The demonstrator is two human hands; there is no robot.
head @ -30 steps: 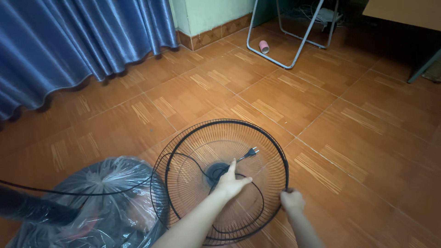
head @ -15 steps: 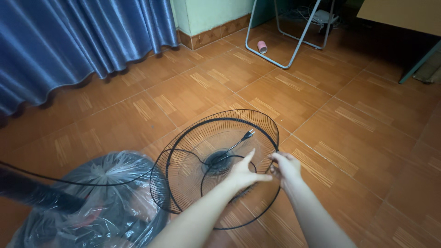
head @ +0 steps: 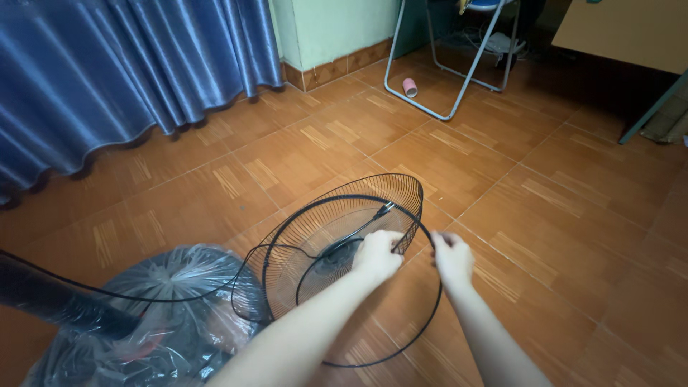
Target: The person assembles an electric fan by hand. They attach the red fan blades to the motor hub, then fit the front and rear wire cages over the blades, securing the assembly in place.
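the left hand (head: pixel 378 256) and right hand (head: pixel 453 258) are gripping a black wire fan guard (head: pixel 337 244), fingers clamped on its rim ring, tilted above the tiled floor (head: pixel 545 215) beside a plastic-wrapped fan (head: pixel 165 315).

Thin black wire makes up the fan grille (head: pixel 337 229), painted metal with a dull satin look, fine ribs running to a dark plastic hub. The loose ring (head: pixel 423 315) around it reads as smooth black metal or plastic; hard to say which. Both bare hands, left hand (head: pixel 378 256) and right hand (head: pixel 453 258), grip it. The power cord (head: pixel 107 292) is matt black rubber. Clear plastic bag (head: pixel 165 315), crinkled and glossy. Floor tiles (head: pixel 559 208): orange, wood-grain print, slight sheen. Curtain (head: pixel 107 64): blue cloth, satiny.
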